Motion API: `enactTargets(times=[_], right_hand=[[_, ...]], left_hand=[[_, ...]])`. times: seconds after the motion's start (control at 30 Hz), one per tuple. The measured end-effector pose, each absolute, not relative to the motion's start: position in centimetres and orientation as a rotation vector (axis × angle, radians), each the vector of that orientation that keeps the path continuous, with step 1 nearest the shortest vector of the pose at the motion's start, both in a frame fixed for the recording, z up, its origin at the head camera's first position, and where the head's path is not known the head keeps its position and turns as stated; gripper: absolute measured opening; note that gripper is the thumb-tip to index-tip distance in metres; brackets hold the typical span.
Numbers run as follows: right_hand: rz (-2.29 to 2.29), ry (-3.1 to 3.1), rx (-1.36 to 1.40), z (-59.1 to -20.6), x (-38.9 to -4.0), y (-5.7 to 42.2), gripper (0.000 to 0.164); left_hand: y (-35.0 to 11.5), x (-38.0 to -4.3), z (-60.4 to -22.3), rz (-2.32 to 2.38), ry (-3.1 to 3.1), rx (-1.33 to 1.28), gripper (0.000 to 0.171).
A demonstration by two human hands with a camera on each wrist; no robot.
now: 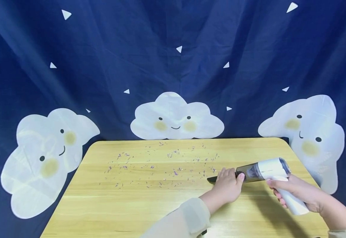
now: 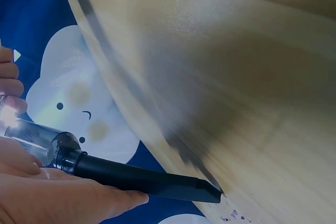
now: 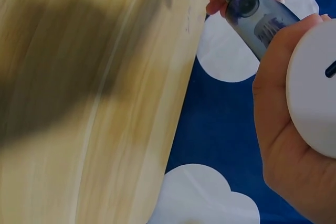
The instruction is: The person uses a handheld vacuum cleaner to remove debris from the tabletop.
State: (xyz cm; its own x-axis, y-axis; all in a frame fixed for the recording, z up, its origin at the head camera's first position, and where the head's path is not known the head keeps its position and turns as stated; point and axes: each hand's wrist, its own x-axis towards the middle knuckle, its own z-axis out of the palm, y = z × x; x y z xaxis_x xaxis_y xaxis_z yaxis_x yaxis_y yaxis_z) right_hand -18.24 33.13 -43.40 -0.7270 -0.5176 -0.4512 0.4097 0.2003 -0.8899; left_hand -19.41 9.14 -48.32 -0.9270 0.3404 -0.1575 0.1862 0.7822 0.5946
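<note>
Right hand [image 1: 302, 193] we see wrapped round the white handle of the handheld vacuum [image 1: 272, 169], left hand [image 1: 227, 186] with fingers and thumb closed about its black nozzle [image 1: 212, 179]. We have the vacuum tilted over the right side of the wooden table [image 1: 116, 211], nozzle tip aimed left at scattered purple bits [image 1: 176, 173], though we can't tell if it touches the tabletop. Behind, we note a navy curtain [image 1: 155, 59] with smiling white clouds [image 1: 202, 115] and small white triangles [image 1: 66, 14].
</note>
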Motion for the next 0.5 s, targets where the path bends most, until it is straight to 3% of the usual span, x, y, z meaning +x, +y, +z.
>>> enactTargets(times=[0.5], right_hand=[[-1.585,1.911,-0.144,-43.02,-17.58,33.17,0.017]], left_hand=[[9.01,-20.30,-48.53,0.854,2.681,0.559,0.072]])
